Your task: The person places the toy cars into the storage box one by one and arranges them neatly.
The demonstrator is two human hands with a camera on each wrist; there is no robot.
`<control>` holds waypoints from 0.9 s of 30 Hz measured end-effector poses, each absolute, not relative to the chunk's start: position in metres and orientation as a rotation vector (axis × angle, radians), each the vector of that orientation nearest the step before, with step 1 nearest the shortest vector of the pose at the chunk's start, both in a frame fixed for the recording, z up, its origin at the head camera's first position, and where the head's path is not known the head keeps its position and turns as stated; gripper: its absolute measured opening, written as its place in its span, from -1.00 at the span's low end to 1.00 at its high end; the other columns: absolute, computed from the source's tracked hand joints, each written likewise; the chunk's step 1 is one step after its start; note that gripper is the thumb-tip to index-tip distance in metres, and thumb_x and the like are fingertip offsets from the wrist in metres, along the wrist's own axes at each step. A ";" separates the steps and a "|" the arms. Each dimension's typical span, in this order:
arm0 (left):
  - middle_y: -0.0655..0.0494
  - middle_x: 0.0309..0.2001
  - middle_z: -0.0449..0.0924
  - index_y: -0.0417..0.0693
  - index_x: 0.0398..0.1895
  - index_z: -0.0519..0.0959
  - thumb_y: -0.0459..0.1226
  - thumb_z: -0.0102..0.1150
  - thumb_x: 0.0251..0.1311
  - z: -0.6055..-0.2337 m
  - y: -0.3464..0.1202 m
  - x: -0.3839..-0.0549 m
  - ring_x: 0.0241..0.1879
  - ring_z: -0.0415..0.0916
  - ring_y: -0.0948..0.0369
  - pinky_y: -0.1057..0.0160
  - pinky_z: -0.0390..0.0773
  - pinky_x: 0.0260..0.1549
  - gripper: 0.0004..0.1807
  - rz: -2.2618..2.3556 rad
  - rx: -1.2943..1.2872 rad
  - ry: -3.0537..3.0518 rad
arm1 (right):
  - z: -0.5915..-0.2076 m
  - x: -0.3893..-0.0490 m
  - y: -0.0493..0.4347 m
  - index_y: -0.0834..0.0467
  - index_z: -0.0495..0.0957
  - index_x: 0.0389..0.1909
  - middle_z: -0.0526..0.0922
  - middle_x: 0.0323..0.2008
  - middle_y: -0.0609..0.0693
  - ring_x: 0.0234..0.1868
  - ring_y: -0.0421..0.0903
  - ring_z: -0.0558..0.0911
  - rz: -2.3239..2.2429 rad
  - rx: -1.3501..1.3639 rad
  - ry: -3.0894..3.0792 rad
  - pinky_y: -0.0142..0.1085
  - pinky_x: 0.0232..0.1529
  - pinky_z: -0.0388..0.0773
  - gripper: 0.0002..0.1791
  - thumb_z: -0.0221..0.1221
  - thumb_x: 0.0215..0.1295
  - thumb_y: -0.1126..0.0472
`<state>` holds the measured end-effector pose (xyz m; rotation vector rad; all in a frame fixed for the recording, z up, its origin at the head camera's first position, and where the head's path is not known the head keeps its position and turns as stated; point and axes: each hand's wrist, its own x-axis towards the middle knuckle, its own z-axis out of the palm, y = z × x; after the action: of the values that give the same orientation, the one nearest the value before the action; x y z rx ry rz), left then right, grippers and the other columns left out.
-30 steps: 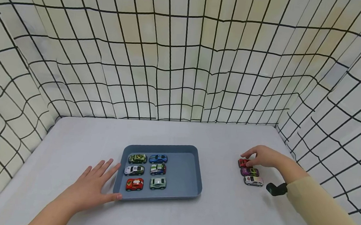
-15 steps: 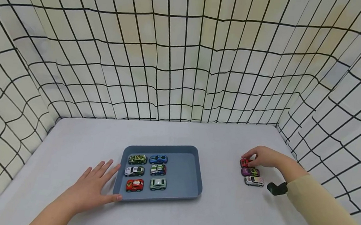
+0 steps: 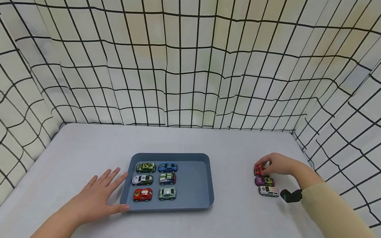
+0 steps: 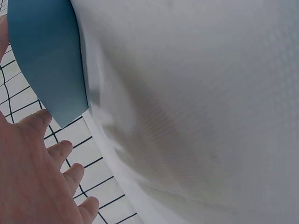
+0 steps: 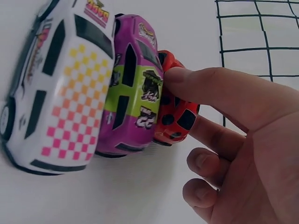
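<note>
At the right of the table, my right hand (image 3: 280, 165) pinches a red toy car with black spots (image 5: 175, 116) between thumb and fingers. Right beside it stands a purple and green toy car (image 5: 133, 86); next to that is a white toy car with a pink and yellow checker pattern (image 5: 74, 93). My left hand (image 3: 98, 199) lies with fingers spread at the left end of a blue-grey tray (image 3: 190, 209), its thumb and forefinger at the rim. In the left wrist view, the forefinger (image 4: 39, 120) meets the tray's wall.
Two columns of toy cars stand in the tray's left and middle: camouflage green (image 3: 146, 167), white and green (image 3: 142, 180), red (image 3: 142, 195), blue (image 3: 168, 167), striped (image 3: 167, 178), pale green (image 3: 167, 193). Grid-patterned cloth walls (image 3: 195, 73) border the white table (image 3: 228, 230).
The red spotted car has shifted slightly right in my right hand's grip, closer in line with the purple and white cars. My left hand and the tray keep their places.
</note>
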<state>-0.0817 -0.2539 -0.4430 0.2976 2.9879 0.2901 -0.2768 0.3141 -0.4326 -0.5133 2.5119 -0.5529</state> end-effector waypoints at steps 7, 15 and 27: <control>-0.25 0.51 0.06 0.01 0.53 0.19 0.55 0.08 -0.12 -0.442 -0.253 -0.083 0.46 -0.05 -0.30 -0.44 -0.03 0.31 0.23 0.295 0.300 2.982 | -0.432 -0.284 0.319 0.02 0.64 0.14 0.61 0.02 0.02 0.07 0.07 0.47 -0.585 -0.506 2.525 0.08 0.07 0.48 -0.57 0.33 0.24 0.09; -0.27 0.51 0.04 0.01 0.54 0.16 0.55 0.09 -0.12 -0.443 -0.253 -0.086 0.46 -0.07 -0.32 -0.46 -0.05 0.30 0.23 0.289 0.304 2.959 | -0.418 -0.285 0.313 0.03 0.62 0.19 0.60 0.08 0.06 0.08 0.07 0.47 -0.616 -0.527 2.520 0.10 0.08 0.47 -0.51 0.34 0.23 0.02; -0.29 0.51 0.03 0.00 0.54 0.16 0.54 0.11 -0.12 -0.442 -0.252 -0.085 0.46 -0.07 -0.33 -0.47 -0.05 0.30 0.24 0.288 0.302 2.965 | -0.402 -0.280 0.277 0.00 0.63 0.18 0.61 0.00 -0.05 -0.05 -0.04 0.50 -0.666 -0.613 2.456 -0.14 -0.08 0.45 -0.50 0.37 0.19 0.03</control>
<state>-0.0853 -0.2524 -0.4420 0.3025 2.9647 0.2884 -0.2796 0.2767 -0.4017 -0.6129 2.4558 -0.6663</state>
